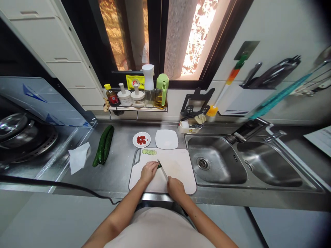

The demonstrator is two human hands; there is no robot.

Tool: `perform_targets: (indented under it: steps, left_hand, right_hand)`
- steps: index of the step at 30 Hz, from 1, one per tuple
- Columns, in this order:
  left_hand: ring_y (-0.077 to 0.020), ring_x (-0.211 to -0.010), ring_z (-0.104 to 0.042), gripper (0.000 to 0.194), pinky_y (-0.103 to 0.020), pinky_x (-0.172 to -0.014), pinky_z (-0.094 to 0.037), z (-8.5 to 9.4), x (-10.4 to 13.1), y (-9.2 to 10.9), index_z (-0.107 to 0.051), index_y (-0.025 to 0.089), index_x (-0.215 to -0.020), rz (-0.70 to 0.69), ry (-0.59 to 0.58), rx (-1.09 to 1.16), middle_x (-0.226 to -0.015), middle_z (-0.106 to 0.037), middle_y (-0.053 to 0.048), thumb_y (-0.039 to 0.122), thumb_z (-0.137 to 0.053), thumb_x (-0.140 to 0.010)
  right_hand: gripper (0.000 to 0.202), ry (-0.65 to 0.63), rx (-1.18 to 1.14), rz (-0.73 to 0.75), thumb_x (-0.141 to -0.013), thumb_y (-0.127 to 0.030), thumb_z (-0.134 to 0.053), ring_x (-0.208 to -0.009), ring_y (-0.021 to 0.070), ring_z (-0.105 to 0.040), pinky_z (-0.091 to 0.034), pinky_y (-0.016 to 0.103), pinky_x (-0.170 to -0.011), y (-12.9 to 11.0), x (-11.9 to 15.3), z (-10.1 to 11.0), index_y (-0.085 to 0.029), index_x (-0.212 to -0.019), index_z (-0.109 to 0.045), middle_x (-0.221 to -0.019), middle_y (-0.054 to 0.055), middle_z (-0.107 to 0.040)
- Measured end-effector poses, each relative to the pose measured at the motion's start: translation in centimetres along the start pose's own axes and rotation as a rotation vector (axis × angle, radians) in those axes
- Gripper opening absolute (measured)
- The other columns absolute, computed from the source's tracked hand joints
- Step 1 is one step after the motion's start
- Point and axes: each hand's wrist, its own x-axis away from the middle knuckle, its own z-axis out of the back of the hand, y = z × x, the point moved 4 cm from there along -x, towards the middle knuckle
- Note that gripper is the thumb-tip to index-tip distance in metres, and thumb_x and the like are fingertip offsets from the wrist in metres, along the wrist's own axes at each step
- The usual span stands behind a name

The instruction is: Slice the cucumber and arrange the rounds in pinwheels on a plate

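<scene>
On the white cutting board (181, 165), my right hand (176, 188) grips the handle of a knife (164, 173), its blade angled up and left. The blade lies against a small dark green piece of cucumber (159, 165). My left hand (149, 171) is closed over that piece, its fingers beside the blade and covering most of it. Several thin cucumber slices (149, 152) lie overlapped in a row at the board's upper left. Behind the board stand a round plate (134, 142) of chopped red pieces and a white square plate (167, 139).
Whole cucumbers (103, 146) and a crumpled white paper (79, 158) lie on the left of the counter. A double sink (219, 162) borders the board on the right. Seasoning bottles stand on a rack (138, 108) under the window. A pot (18, 132) sits far left.
</scene>
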Motion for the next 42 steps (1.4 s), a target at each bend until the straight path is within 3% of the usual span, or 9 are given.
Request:
perform_targets:
  steps: [16,34,42]
  left_hand:
    - [-0.0166,-0.097,-0.06,0.024,-0.034,-0.087,-0.05,0.2,0.0,0.2,-0.067,0.023,-0.106,-0.012,0.014,-0.014,-0.103,-0.068,-0.004,0.02,-0.049,-0.09]
    - [-0.0174,-0.099,-0.061,0.024,-0.036,-0.088,-0.051,-0.1,0.1,-0.1,-0.067,0.023,-0.107,0.008,0.022,0.003,-0.103,-0.068,-0.006,0.023,-0.048,-0.091]
    - [-0.017,-0.098,-0.06,0.023,-0.035,-0.088,-0.051,0.2,0.0,0.2,-0.066,0.023,-0.106,0.002,0.011,-0.009,-0.103,-0.068,-0.005,0.021,-0.049,-0.09]
  right_hand:
    - [0.032,0.015,-0.014,0.003,-0.09,-0.012,-0.033,-0.099,0.0235,-0.063,-0.043,0.031,-0.078,-0.5,-1.1,0.2,-0.01,-0.111,-0.057,-0.102,0.017,-0.067]
    - [0.03,0.009,-0.016,-0.011,-0.089,-0.013,-0.034,-0.098,0.0251,-0.063,-0.042,0.032,-0.077,0.8,1.1,-1.5,-0.012,-0.11,-0.056,-0.101,0.017,-0.067]
    - [0.031,0.019,0.001,-0.02,-0.09,-0.013,-0.033,-0.097,0.0253,-0.064,-0.043,0.032,-0.076,-0.4,-0.7,-0.5,-0.011,-0.11,-0.056,-0.1,0.017,-0.067]
